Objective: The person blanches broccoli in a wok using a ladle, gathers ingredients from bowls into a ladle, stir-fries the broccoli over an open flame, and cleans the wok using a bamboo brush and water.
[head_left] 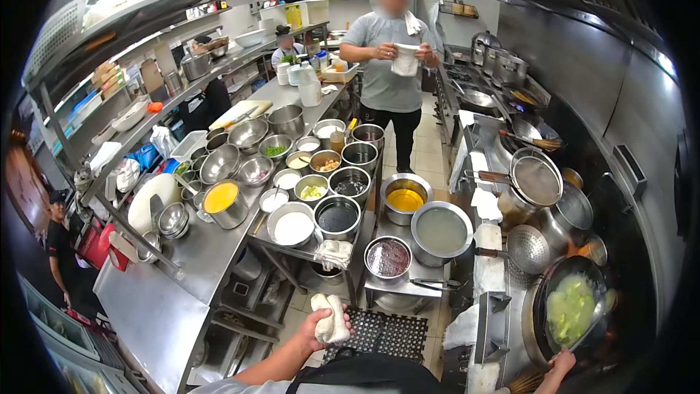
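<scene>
At the bottom centre my left hand (315,330) is wrapped round a folded white cloth (332,319), held above the black floor mat. My right hand (561,363) is at the lower right, its fingers closed at the near edge of a dark wok (541,314); what exactly they grip is too small to make out. Pale green vegetables (572,308) lie in the wok on the range. A perforated skimmer (528,248) rests just behind the wok.
A person (394,51) stands in the aisle holding a white cloth. Bowls of ingredients cover the steel counter (157,306) side at left. A pot of cloudy liquid (442,232) and tongs (434,284) sit on a low stand. A strainer (536,179) hangs over the range.
</scene>
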Available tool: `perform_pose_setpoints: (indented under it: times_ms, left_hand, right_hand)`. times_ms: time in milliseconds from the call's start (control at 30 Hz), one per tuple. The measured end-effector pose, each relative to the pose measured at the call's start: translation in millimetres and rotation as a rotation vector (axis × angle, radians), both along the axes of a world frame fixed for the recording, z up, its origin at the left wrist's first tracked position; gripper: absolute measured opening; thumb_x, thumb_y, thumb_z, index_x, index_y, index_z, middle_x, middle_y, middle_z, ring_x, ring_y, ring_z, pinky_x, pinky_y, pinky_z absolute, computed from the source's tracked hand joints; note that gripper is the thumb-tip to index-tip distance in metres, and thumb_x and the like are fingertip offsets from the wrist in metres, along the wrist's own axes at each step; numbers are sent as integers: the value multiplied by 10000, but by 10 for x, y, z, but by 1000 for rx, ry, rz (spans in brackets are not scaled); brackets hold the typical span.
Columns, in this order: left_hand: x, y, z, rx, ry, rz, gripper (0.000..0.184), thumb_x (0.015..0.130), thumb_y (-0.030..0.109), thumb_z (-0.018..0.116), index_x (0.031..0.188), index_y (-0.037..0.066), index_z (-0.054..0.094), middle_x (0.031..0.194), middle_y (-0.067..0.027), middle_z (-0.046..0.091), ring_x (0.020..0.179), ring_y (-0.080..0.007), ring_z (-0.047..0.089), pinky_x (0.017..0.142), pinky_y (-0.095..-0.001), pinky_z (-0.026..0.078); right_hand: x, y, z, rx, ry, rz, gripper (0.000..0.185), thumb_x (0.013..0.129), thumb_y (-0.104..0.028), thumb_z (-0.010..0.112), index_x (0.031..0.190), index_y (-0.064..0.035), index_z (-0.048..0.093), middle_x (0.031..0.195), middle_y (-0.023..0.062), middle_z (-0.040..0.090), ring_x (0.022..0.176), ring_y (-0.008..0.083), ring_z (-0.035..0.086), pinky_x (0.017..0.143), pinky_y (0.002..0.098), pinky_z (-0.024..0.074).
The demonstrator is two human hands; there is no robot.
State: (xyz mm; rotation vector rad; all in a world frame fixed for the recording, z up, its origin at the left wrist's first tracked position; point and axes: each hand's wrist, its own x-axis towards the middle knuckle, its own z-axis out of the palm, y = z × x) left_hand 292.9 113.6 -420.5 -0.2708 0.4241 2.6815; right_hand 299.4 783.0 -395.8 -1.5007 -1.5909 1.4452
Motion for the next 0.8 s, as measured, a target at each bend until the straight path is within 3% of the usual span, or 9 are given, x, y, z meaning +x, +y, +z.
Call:
perform_pose_setpoints:
  times_ms: [133,267,433,500,533,600,633,733,800]
  left_hand:
    - [-1,-7,-16,-16,-28,-7,463,798,235,654,1192,51,496,984,-141,619,923,-316,619,875,-484,502]
    - [-176,83,56,-28,12,-80,478,799,241,664,1203,50,494,991,-142,622,922,-309,624,869,-469,507]
    - [-445,182,-31,-41,11,-186,522,783,242,684,1223,44,485,1002,-147,621,931,-305,628,916,-498,479]
    - [-544,233,-104,-42,15,-222,533,780,243,688,1229,44,479,1000,-148,621,930,-301,628,913,-496,481]
    - [-604,259,-141,-45,23,-247,545,776,244,691,1234,45,473,998,-148,621,929,-298,629,910,-495,484]
    - [-698,322,-146,-50,17,-279,551,778,244,691,1241,46,465,994,-143,624,922,-292,631,905,-494,487]
    - [-726,379,-139,-29,6,-298,544,781,239,689,1239,48,467,995,-140,625,922,-290,632,906,-493,487]
    - [-829,499,-105,-3,3,-350,521,790,223,682,1236,52,473,1001,-134,630,929,-287,634,909,-486,487]
    - [-866,573,-77,-1,36,-400,517,793,223,682,1235,53,476,1005,-136,632,937,-287,634,908,-483,487]
  right_hand:
    - [-141,185,-160,-53,-31,-110,265,967,-198,478,749,-48,493,503,42,390,369,158,364,349,300,303]
    - [42,-7,-353,-575,732,-24,319,953,-271,481,669,-136,427,487,-30,422,345,108,386,309,249,334]
    - [420,-284,-212,-1047,648,132,199,918,-214,549,905,-16,560,513,-2,390,364,109,359,310,245,253]
    - [584,-722,-30,-519,250,192,222,903,-220,572,960,-5,582,547,20,443,362,124,359,310,267,270]
    - [684,-795,-62,-512,252,181,222,903,-220,572,960,-5,582,547,20,443,362,124,359,310,267,270]
    - [911,-965,-80,368,-294,429,315,855,-251,631,996,28,595,679,111,592,482,239,533,437,362,436]
    - [1030,-1061,36,747,-579,485,436,802,-268,680,1077,57,588,881,214,659,760,363,630,702,447,496]
    - [1224,-1454,528,640,-510,473,502,777,-268,700,1140,51,567,977,267,643,934,408,608,851,451,456]
    - [1385,-1592,846,654,-500,518,490,808,-257,675,1191,20,550,1010,265,636,927,397,614,827,438,474]
